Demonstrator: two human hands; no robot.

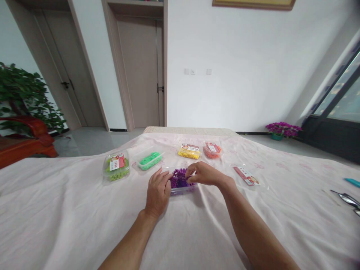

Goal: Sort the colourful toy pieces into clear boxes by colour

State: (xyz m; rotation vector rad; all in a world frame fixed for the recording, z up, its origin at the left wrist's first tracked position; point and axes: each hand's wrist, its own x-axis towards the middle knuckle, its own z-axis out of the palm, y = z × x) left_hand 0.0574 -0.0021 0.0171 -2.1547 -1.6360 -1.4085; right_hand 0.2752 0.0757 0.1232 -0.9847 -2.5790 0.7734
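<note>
A clear plastic box of purple pieces sits open on the pale cloth in front of me. My left hand rests against the box's left side, fingers curled onto its rim. My right hand reaches over the box from the right, its fingertips pinched among the purple pieces. A loose clear lid with a red label lies just right of my right wrist.
Behind the purple box stand a closed box of olive-green pieces, an open tray of green pieces, a yellow box and an orange box. Metal tools and a teal object lie at the far right.
</note>
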